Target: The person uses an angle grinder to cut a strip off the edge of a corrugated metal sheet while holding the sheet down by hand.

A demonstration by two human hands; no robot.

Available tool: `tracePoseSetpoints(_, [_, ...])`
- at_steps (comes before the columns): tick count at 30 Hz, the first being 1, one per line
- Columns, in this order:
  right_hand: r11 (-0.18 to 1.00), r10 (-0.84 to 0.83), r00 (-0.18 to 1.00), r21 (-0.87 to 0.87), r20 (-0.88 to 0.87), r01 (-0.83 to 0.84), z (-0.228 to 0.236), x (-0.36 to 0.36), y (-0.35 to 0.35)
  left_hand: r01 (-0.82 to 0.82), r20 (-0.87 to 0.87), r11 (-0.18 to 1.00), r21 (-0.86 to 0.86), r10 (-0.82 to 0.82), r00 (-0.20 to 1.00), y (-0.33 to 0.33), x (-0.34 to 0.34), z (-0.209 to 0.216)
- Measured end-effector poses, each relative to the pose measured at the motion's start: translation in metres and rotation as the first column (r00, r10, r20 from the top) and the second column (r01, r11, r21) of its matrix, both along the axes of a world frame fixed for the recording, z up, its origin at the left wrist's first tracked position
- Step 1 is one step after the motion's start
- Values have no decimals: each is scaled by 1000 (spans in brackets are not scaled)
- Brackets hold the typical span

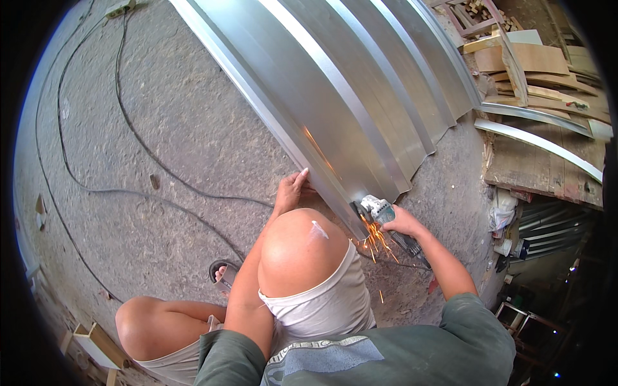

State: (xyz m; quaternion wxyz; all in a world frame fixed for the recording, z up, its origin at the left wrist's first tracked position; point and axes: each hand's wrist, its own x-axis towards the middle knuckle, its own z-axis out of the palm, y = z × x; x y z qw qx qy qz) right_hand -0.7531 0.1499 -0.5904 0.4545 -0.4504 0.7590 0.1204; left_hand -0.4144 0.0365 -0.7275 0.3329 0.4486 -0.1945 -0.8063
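A large ribbed sheet of silvery metal (pixel 293 77) lies in front of me, its near end beside my knees. My left hand (pixel 293 192) grips the left edge of this sheet, thumb on top and the other fingers mostly hidden. Wrapped round the body of an angle grinder (pixel 380 210), my right hand (pixel 404 222) holds the tool against the sheet's near end. Orange sparks (pixel 373 238) spray down from the disc toward the floor, and a thin streak of them runs up along the sheet. The disc's contact point is partly hidden by sparks and the guard.
Dark cables (pixel 122 122) snake over the rough concrete floor (pixel 187 122) at left, from a power strip (pixel 120 8) at the top. Wood offcuts (pixel 534 58) pile up at far right, beside bent metal strips (pixel 541 143). My bare knee (pixel 302 248) is close to the sparks.
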Motion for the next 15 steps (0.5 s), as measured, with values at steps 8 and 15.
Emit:
tracePoseSetpoints(8, [999,-25,999,-19,41,26,0,8,-10,-15,-29,1000,1,15,999,0,3,-1])
tracePoseSetpoints(15, [1000,0,1000,-16,-14,0,-10,1,-11,-14,-20,1000,-12,14,1000,0,-1,-2])
